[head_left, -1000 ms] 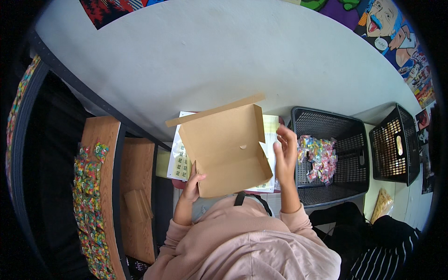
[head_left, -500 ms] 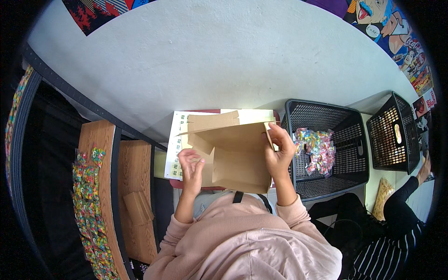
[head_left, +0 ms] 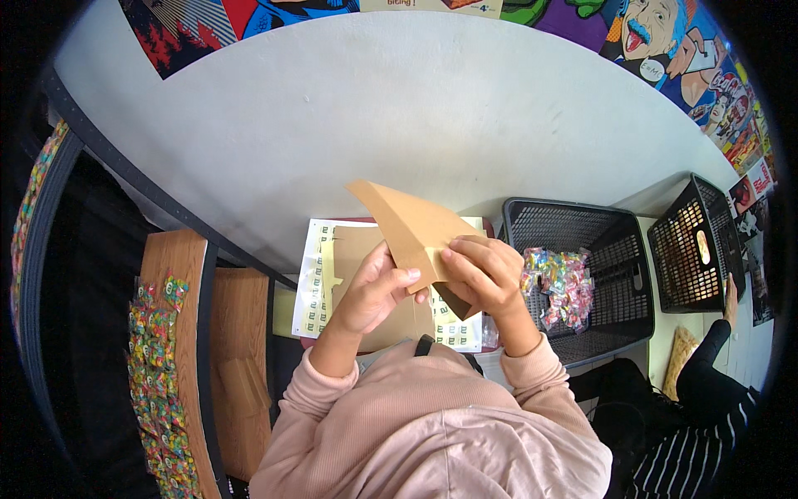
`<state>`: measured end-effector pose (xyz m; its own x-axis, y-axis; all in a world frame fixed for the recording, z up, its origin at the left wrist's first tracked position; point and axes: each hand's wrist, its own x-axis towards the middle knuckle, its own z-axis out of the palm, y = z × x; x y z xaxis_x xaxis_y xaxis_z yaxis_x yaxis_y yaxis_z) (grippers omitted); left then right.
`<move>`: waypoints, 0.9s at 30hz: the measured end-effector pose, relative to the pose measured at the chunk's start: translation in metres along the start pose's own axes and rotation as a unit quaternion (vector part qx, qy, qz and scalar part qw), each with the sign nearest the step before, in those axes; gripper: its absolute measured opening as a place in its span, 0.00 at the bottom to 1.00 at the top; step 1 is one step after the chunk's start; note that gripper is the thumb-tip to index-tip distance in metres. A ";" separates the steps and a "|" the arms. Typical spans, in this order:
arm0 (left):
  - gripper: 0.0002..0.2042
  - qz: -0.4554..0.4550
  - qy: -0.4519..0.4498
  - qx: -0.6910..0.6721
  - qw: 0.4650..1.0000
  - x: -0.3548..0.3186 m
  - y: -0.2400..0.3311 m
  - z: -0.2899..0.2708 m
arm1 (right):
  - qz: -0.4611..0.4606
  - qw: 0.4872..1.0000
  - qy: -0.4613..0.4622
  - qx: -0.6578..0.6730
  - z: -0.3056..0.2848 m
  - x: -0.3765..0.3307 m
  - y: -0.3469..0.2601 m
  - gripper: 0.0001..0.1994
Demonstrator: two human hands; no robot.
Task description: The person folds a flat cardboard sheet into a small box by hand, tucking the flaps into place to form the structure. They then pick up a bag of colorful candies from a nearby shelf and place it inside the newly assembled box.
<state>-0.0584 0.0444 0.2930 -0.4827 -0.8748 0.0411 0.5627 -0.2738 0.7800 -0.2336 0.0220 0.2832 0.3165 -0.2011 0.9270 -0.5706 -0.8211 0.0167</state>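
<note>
Both my hands grip a brown cardboard box (head_left: 416,229), which is tilted up above the worktop. My left hand (head_left: 371,291) pinches its near left corner between thumb and fingers. At the right, my right hand (head_left: 489,270) is closed on the box, its fingertips pressing near the same corner edge. The inside of the box is mostly turned away from view. Below it, a flat brown cardboard panel (head_left: 353,241) lies on white sheets of printed labels (head_left: 312,291); whether that panel is joined to the box is hidden.
On the right stands a black plastic crate (head_left: 573,208) holding colourful wrapped sweets (head_left: 561,287). A second crate (head_left: 686,266) is beyond it, near a co-worker's hand (head_left: 731,299) and a bag of yellowish pieces (head_left: 682,358). Sweet packets (head_left: 158,374) hang along the wooden shelf (head_left: 179,241) at left.
The box has been turned over from showing its open inside to showing its outer faces. My left hand has gone from spread fingers to a pinch on the corner. More of the label sheets shows.
</note>
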 end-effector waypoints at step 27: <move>0.05 0.418 0.221 0.471 0.744 0.021 -0.004 -0.020 | 0.263 0.923 -0.049 0.275 0.028 0.026 -0.003 0.21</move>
<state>-0.0573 0.0187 0.2784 0.1569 -0.6848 0.7116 -0.2794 0.6603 0.6971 -0.2023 0.0043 0.2969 0.1879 -0.6741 0.7144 -0.2015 -0.7383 -0.6437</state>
